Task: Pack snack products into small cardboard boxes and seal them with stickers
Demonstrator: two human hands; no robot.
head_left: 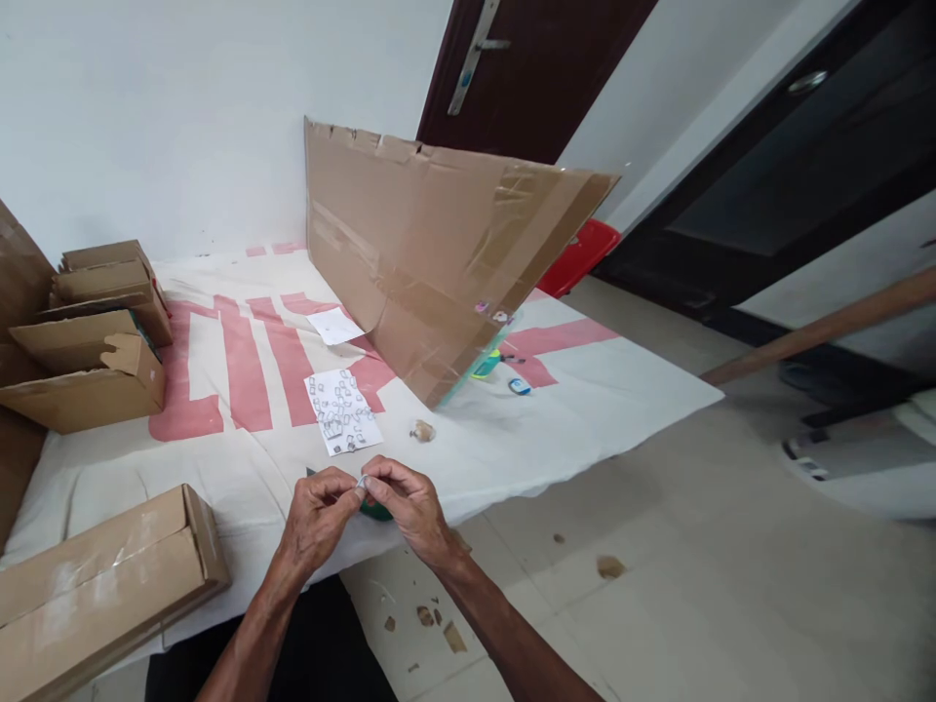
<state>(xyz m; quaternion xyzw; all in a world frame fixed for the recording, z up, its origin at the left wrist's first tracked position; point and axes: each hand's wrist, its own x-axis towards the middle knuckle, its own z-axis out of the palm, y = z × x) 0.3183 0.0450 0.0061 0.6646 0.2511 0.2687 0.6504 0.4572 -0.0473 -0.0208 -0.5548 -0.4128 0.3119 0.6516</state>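
Note:
Near the front edge of the cloth-covered table, my left hand (322,507) and my right hand (406,502) meet fingertip to fingertip. Both are closed in a pinch on a small whitish piece (361,482), too small to name and mostly covered by the fingers. A green object (376,510) shows partly below and between the hands; its kind is hidden. Just beyond the hands lies a white sheet of paper with small drawn boxes (343,411). A small crumpled brown lump (422,431) rests to the right of that sheet.
A large cardboard panel (431,253) stands slanted across the table. Open cardboard boxes (95,380) line the left side, with a closed carton (109,575) at front left. Another paper (334,327) and a small blue-and-white item (519,386) lie farther back. Scraps (453,637) litter the floor.

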